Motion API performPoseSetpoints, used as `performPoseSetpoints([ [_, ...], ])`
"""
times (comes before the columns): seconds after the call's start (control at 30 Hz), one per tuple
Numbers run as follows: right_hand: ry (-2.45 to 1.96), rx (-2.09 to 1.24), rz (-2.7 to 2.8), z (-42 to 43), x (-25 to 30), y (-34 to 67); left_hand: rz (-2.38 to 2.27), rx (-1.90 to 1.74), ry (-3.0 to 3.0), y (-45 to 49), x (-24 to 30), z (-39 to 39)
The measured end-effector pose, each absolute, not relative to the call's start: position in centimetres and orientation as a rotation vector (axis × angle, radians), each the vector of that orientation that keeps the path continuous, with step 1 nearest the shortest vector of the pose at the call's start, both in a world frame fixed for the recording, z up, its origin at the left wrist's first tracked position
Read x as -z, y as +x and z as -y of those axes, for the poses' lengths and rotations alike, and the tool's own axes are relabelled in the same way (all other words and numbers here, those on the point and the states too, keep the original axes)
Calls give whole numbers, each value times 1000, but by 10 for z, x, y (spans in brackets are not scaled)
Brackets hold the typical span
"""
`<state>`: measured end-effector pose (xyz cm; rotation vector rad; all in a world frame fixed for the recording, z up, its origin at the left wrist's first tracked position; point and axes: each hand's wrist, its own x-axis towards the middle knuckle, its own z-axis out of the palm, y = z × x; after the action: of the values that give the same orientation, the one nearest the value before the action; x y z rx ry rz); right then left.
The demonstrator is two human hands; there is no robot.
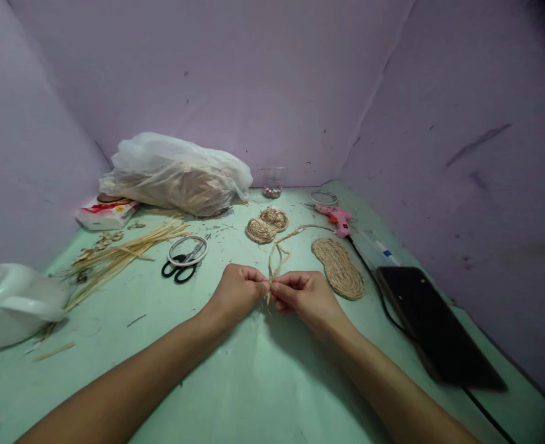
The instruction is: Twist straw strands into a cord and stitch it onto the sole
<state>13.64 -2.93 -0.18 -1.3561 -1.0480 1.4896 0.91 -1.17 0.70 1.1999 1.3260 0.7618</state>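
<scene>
My left hand [240, 287] and my right hand [307, 296] meet at the middle of the table, fingertips pinched together. Between them they grip one end of a twisted straw cord [278, 262]. From my fingers the cord loops away and trails back toward the pink glue gun [335, 217]. Just right of my right hand lies a flat, sole-shaped coil of straw cord [340, 268]. Beyond my hands rests a smaller coiled straw piece [267, 225]. Scissors with black handles [180, 266] lie to the left, a white ring [188, 239] over them.
Loose straw strips [119, 253] and a white pot [20, 302] occupy the left. A plastic bag of straw [180, 176], a small box [106, 214] and a clear jar of beads [273, 184] stand at the back. On the right, a black cable [381, 296] runs under a dark tablet-like slab [439, 327].
</scene>
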Motion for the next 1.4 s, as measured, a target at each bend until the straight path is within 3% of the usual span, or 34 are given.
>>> performPoseSetpoints([
  [0.27, -1346, -1474, 947, 27, -1, 136, -1377, -599, 1316, 3, -16, 4],
  [0.53, -1328, -1423, 779, 27, 4, 132, -1722, -595, 2184, 13, -20, 37],
  [0.73, -1253, -1491, 666, 31, 3, 130, -1508, -522, 2720, 20, -11, 56],
  [0.83, -1238, -1504, 680, 29, 4, 131, -1402, -648, 2507, 16, -19, 47],
  [0.93, -1205, -1539, 737, 28, 4, 132, -1531, -825, 1891, 11, -33, 31],
  [1.07, -1224, -1576, 803, 29, 3, 130, -1422, -554, 1179, 8, -40, 15],
  [1.4, -1287, -1611, 852, 31, -3, 130, -1280, -445, 1101, -3, -26, 4],
])
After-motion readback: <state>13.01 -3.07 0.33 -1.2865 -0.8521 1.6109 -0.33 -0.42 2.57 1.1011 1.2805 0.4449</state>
